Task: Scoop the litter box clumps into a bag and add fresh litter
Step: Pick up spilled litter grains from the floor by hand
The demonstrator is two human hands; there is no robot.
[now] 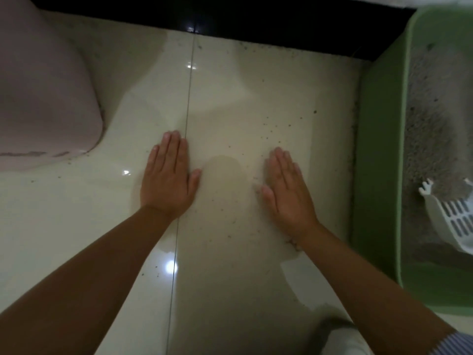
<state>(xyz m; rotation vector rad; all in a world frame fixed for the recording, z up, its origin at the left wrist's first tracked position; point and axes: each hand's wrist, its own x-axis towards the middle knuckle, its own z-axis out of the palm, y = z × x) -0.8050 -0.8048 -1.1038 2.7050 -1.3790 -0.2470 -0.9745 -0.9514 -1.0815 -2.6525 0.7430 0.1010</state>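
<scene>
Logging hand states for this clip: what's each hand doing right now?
Left hand: open, flat on the floor tile, holding nothing.
Right hand: open, fingers straight, holding nothing.

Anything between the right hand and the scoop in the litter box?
Only the green litter box's near wall stands between the right hand, flat on the floor, and the white scoop lying in the litter. Reaching over the wall looks unobstructed.

Glossy cream floor tiles, thin grout line, black skirting, glare spots
</scene>
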